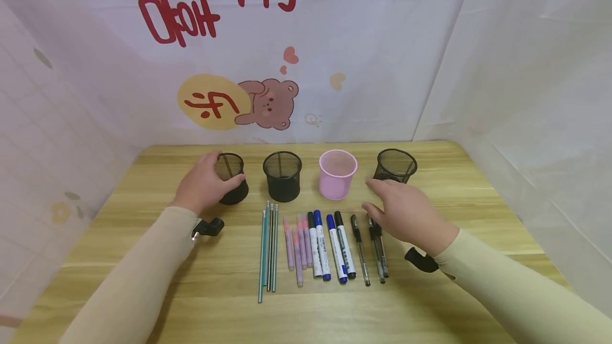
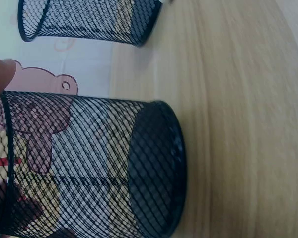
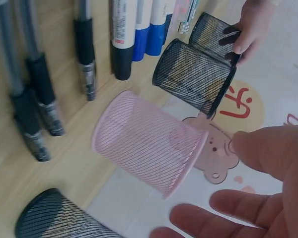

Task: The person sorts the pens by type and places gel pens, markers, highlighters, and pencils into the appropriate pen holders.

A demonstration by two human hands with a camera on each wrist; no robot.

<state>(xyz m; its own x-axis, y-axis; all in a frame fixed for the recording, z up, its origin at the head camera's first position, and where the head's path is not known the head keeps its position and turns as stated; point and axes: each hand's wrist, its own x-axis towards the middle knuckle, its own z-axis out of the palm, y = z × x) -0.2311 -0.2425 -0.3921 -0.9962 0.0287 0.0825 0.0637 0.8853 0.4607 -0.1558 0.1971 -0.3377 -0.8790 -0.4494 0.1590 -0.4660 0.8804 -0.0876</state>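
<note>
At the far left of the row, my left hand (image 1: 203,185) grips a black mesh pen holder (image 1: 233,194) by its upper part, thumb across the near side. The left wrist view shows that holder (image 2: 84,134) upright on the table with only its dark base inside. My right hand (image 1: 413,214) hovers in front of the rightmost black mesh pen holder (image 1: 397,166), fingers apart and holding nothing. Below the right fingers lie several black-capped gel pens (image 1: 356,232). A pink mesh pen holder (image 3: 146,144) and another black one (image 1: 283,182) stand between the hands.
Several pencils (image 1: 263,259), pink-purple pens (image 1: 297,261) and white markers (image 1: 337,248) with blue or black caps lie side by side mid-table. A printed white curtain (image 1: 373,57) hangs behind the wooden table (image 1: 215,301) and along its sides.
</note>
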